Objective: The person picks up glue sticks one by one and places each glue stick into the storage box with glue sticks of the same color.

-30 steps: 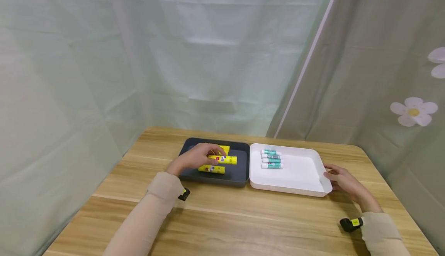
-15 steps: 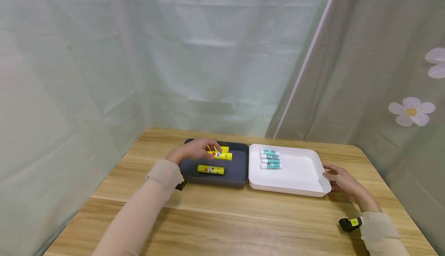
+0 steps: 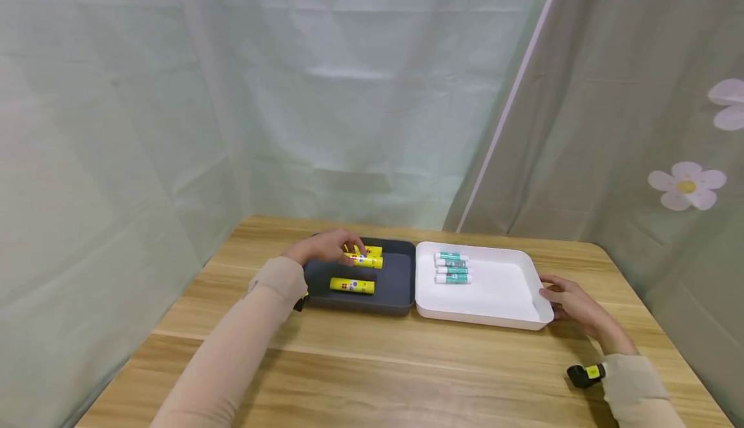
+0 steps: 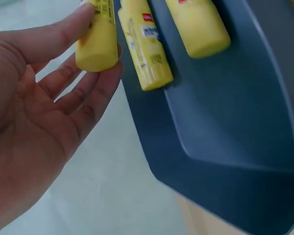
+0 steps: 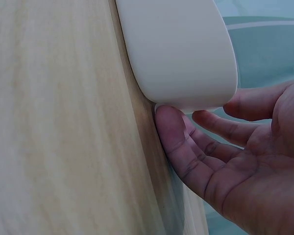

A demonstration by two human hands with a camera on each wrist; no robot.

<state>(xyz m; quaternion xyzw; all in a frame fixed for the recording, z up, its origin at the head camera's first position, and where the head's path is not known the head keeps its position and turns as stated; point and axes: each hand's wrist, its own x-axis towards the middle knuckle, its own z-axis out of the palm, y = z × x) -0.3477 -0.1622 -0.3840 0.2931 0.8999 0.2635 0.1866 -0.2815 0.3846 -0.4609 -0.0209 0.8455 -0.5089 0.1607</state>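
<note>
My left hand (image 3: 325,247) pinches a yellow glue stick (image 3: 366,261) between thumb and fingers, above the dark grey tray (image 3: 395,295). In the left wrist view the held glue stick (image 4: 99,49) hangs beside two others of its kind. One yellow glue stick (image 3: 374,250) lies at the back of that tray, partly covered by the hand; another (image 3: 352,285) lies nearer the front. On the right, my right hand (image 3: 575,299) holds the end of the white tray (image 3: 500,317), thumb at the rim and fingertips against the outer wall (image 5: 186,63).
Several white-and-green glue sticks (image 3: 453,268) lie in a column at the left of the white tray. Both trays stand side by side on a wooden table (image 3: 378,376). Curtains (image 3: 372,124) hang behind the table's back edge.
My left hand has moved back and slightly left with the yellow glue stick, uncovering the front one in the dark tray. The right hand stays at the white tray.
</note>
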